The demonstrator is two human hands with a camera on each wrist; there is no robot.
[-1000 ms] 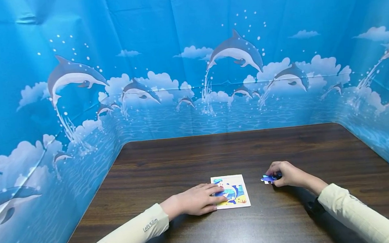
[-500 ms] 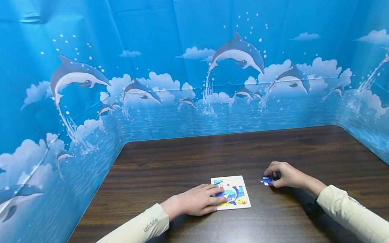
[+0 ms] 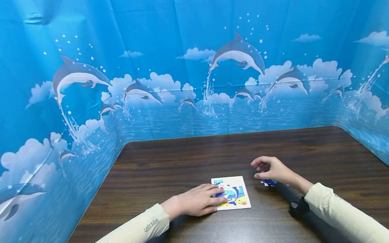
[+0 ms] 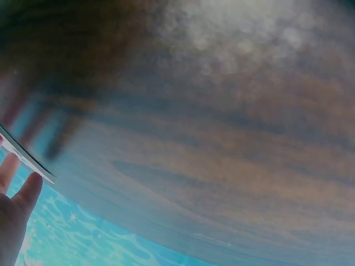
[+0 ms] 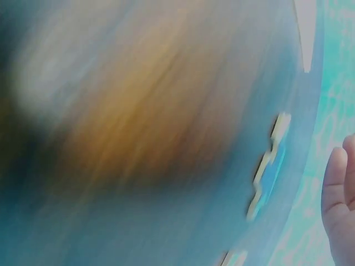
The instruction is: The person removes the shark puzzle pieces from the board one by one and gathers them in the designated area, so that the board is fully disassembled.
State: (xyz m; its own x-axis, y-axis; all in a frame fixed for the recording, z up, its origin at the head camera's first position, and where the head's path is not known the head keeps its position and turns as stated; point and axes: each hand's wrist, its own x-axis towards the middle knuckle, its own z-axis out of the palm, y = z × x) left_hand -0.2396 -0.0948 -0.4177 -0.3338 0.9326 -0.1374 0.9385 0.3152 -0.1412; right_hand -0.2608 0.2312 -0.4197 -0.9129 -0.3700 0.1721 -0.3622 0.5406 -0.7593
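My left hand (image 3: 198,200) rests on the left part of a square dolphin puzzle board (image 3: 247,203) with a white border, its fingers spread over the picture. In the left wrist view, two fingers of this hand lie at the board's edge (image 4: 30,160). The right hand (image 3: 273,170) hovers over the table to the right of the board, fingers bent loosely with nothing between them. Below it lies a blue and white jigsaw piece (image 3: 268,183), partly hidden by the hand. The right wrist view shows this piece (image 5: 270,174) flat on the table, apart from the fingers (image 5: 335,177).
Another jigsaw piece (image 5: 235,259) shows at the bottom of the right wrist view. A dark wooden table (image 3: 183,158) carries everything. Behind it and at both sides hangs a blue curtain (image 3: 167,112) printed with dolphins. A black band (image 3: 299,207) hangs under the right wrist.
The right hand has let go of the jigsaw piece it held and lifted away up and to the left. The piece lies on the table. The left hand has stayed on the board.
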